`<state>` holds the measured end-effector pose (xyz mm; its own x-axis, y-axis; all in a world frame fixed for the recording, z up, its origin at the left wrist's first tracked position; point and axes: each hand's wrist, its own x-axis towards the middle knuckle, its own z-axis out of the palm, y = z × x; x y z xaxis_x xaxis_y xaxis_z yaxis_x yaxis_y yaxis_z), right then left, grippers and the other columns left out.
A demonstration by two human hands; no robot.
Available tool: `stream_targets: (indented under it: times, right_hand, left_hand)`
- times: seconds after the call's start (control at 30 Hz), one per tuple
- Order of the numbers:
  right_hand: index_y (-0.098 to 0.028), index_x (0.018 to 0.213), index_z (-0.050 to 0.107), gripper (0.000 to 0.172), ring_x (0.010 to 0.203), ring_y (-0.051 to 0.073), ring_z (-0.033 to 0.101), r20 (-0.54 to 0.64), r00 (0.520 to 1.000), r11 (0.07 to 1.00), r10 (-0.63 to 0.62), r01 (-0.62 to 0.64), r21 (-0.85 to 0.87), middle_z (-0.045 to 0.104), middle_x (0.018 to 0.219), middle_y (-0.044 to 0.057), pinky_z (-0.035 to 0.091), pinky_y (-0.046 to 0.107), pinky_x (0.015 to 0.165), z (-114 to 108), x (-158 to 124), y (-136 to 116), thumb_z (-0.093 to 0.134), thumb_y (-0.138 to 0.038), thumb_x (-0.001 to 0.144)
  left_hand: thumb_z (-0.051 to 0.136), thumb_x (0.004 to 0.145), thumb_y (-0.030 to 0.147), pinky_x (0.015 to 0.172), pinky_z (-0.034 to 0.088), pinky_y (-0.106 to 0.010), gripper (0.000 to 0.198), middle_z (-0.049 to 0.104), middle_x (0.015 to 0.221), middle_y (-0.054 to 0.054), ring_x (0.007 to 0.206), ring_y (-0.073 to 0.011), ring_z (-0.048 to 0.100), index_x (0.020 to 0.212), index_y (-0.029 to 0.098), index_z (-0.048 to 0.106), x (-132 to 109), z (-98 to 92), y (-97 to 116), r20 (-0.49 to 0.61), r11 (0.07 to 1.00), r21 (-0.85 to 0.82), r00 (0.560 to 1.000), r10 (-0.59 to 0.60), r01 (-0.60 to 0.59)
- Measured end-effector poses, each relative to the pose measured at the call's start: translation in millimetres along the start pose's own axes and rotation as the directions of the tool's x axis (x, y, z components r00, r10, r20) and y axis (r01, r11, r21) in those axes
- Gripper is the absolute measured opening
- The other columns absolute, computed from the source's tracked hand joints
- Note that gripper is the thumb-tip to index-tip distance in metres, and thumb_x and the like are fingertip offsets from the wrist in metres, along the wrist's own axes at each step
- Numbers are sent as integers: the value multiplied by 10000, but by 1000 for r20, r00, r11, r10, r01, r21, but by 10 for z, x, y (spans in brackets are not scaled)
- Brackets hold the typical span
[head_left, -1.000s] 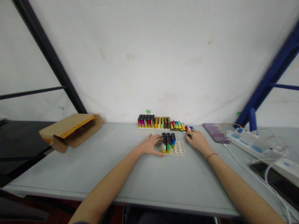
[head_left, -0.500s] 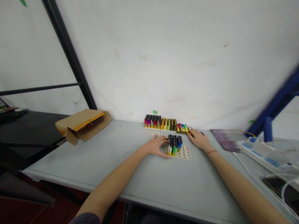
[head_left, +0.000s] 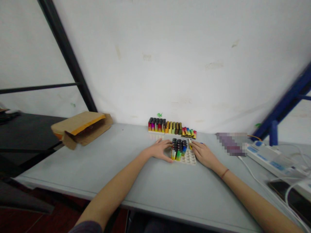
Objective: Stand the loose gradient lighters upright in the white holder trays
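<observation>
A white tray (head_left: 190, 160) with round holes lies on the table, its left part filled with upright lighters (head_left: 178, 153) with black tops. Curved around the tray's left side is my left hand (head_left: 159, 151), thumb at the front corner and fingertips against the lighters farther back. My right hand (head_left: 203, 155) is closed on a lighter (head_left: 190, 143) with a pale end, tilted over the tray's back right part. Holes beneath my right hand are partly hidden. Several colourful lighters (head_left: 189, 132) lie flat behind the tray.
Against the wall stand black-topped lighters (head_left: 157, 125) in another tray and yellow-topped ones (head_left: 173, 128). An opened cardboard box (head_left: 81, 126) lies at left. At right are a blurred purple item (head_left: 232, 144), a power strip (head_left: 269, 160), white cables (head_left: 254, 174) and a dark phone (head_left: 289, 194).
My right hand has come from the flat-lying lighters toward me to the tray, bringing a lighter. My left hand stays at the tray's left side. The view has shifted slightly.
</observation>
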<state>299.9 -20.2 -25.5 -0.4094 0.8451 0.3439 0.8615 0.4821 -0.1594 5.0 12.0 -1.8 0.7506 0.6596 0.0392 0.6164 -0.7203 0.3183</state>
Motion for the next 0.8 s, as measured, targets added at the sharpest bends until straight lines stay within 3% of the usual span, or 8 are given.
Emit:
stream_targets:
  times: [0.13, 0.37, 0.53, 0.63, 0.8]
  right_hand:
    - [-153, 1203, 591, 452, 1165, 215, 540, -73, 997, 982, 3, 11, 188, 614, 1241, 116, 383, 390, 1029, 62, 198, -32, 255, -350, 973]
    - [-164, 1045, 623, 366, 1071, 236, 565, -268, 940, 955, 212, -142, 261, 643, 1112, 130, 415, 390, 967, 35, 240, 114, 330, -352, 930]
    - [-155, 1017, 688, 363, 965, 244, 604, -105, 968, 972, 230, -222, 76, 675, 1030, 131, 428, 363, 916, -103, 95, 241, 445, -390, 886]
    - [-171, 1010, 701, 349, 970, 225, 620, -26, 973, 972, 230, -228, 62, 693, 1038, 111, 434, 326, 897, -166, 73, 277, 407, -328, 907]
    - [-139, 1144, 632, 355, 945, 223, 648, -3, 919, 919, 393, -393, 36, 697, 1046, 122, 459, 299, 838, -194, 101, 316, 488, -198, 826]
  left_hand:
    - [618, 662, 752, 1149, 38, -530, 908, 333, 1507, -94, 1392, -317, 276, 1393, 251, 420, -5, -7, 3, 7, 1000, 9, 1000, 10, -10]
    - [578, 708, 741, 1150, 33, -523, 887, 310, 1516, -113, 1402, -302, 257, 1406, 224, 399, -12, -1, 11, 10, 1000, 30, 1000, 8, -8]
    - [572, 705, 747, 1146, 32, -536, 913, 297, 1520, -123, 1407, -306, 245, 1422, 219, 375, -12, -11, 28, 20, 1000, 26, 1000, -11, 10]
    - [584, 691, 754, 1146, 31, -534, 925, 300, 1520, -116, 1404, -311, 251, 1424, 232, 371, -16, -9, 27, 9, 1000, 17, 1000, -11, 11]
    - [584, 679, 768, 1146, 31, -533, 944, 316, 1511, -125, 1400, -317, 260, 1423, 226, 374, -11, 15, -1, -6, 1000, 15, 1000, 2, -2]
